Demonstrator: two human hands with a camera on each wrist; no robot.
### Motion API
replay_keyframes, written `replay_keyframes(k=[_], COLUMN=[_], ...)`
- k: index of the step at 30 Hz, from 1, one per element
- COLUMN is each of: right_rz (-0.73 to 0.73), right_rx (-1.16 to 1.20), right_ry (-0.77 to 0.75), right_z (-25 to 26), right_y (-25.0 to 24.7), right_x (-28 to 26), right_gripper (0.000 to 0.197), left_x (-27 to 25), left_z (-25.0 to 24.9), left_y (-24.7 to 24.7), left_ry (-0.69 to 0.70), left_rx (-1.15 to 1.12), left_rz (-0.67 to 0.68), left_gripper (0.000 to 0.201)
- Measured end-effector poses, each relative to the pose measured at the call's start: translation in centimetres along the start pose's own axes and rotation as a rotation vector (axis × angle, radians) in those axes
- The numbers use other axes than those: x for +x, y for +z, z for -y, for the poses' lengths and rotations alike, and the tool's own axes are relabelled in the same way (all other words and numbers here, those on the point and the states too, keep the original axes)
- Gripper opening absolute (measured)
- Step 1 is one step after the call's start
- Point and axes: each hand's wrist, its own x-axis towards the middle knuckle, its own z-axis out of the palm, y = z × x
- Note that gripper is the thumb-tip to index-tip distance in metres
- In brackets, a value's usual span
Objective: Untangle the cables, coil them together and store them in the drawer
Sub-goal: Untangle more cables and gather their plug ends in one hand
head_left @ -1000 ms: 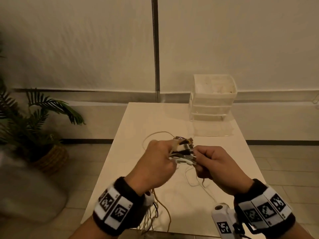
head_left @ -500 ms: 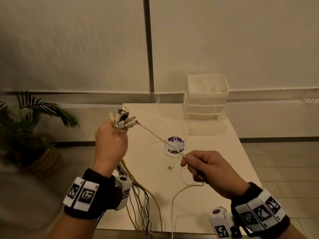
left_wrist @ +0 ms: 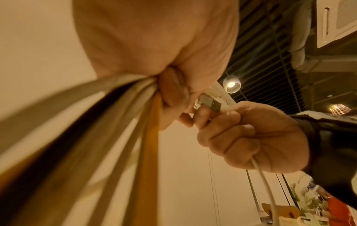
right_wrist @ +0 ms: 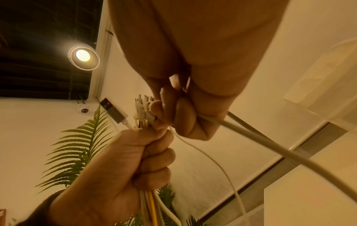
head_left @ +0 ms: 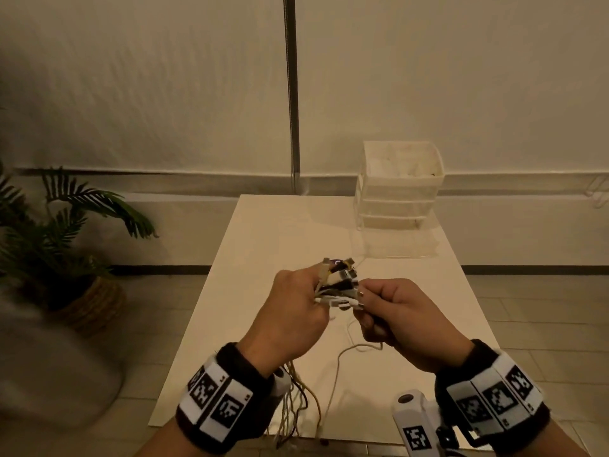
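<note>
White table point(head_left: 263, 232) before a pale wall; one clear drawer unit point(head_left: 398, 189) of three stacked drawers at its far right, one potted palm point(head_left: 59, 225) on the floor. Left hand point(head_left: 293, 318) fisted around one bundle of cables point(head_left: 336, 282), plugs protruding above, strands hanging below. Right hand point(head_left: 405, 318), touching the plugs, pinches one white cable point(head_left: 336, 384).
</note>
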Motion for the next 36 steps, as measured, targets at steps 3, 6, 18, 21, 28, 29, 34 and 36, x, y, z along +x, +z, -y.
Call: replay_keyframes(k=[3, 6, 18, 21, 28, 29, 34, 36], right_rz=[0.008, 0.002, -0.010, 0.017, 0.041, 0.045, 0.051, 0.056], right_rx=[0.016, 0.018, 0.054, 0.077, 0.133, 0.144, 0.149, 0.120], right_ry=[-0.018, -0.027, 0.019, 0.005, 0.001, 0.002, 0.027, 0.037], right_z=[-0.2, -0.7, -2.2, -1.6, -2.0, -2.1, -3.0, -3.3], right_y=[0.0, -0.4, -0.4, -0.1, 0.0, 0.0, -0.9, -0.9], right_x=[-0.2, -0.4, -1.1, -1.0, -1.1, -1.2, -1.8, -2.1], right_gripper=[0.035, 0.028, 0.026, 0.028, 0.031, 0.028, 0.028, 0.027], left_x=[0.2, 0.9, 0.3, -0.2, 0.0, 0.2, 1.0, 1.1], left_z=[0.1, 0.5, 0.8, 0.6, 0.8, 0.7, 1.7, 2.6], left_y=[-0.9, -2.4, -3.9, -1.6, -1.4, -1.9, -4.6, -5.5], left_ry=[-0.004, -0.100, -0.134, -0.055, -0.051, -0.082, -0.242, -0.310], left_rx=[0.047, 0.054, -0.124, -0.047, 0.036, 0.030, -0.019, -0.011], left_rz=[-0.026, -0.180, -0.224, -0.018, -0.068, -0.110, -0.313, -0.378], left_gripper=[0.037, 0.033, 0.033, 0.037, 0.044, 0.045, 0.022, 0.022])
